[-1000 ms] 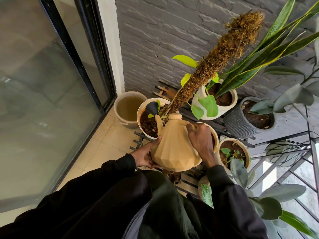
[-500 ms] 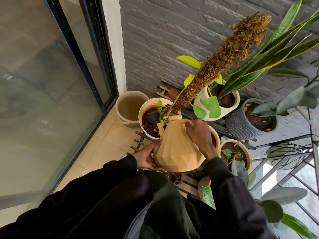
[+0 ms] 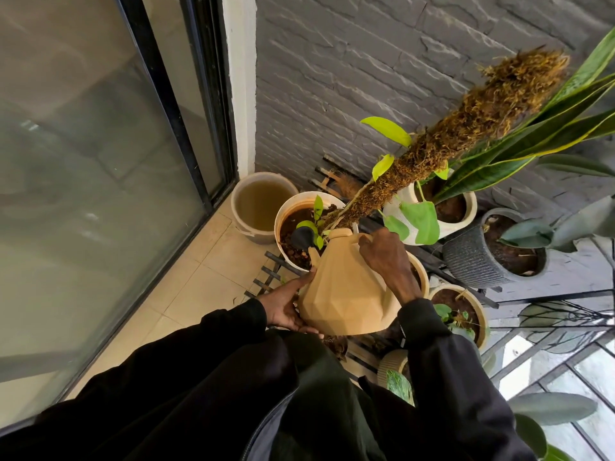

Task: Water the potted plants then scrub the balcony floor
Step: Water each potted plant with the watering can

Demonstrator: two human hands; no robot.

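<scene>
The watering looks to be under way, judging by the tan watering can [image 3: 346, 294] tipped with its dark rose [image 3: 302, 237] over the soil of the white pot [image 3: 286, 217] that holds the moss pole [image 3: 449, 134]; no water stream can be made out, the other pots to the right may remain, and the floor scrubbing seems not yet begun. The right hand [image 3: 382, 257] has its grip wrapped round the can's handle, wrist bent down; the left hand [image 3: 286, 307] lies open-palmed against the can's near left side, grasping nothing.
</scene>
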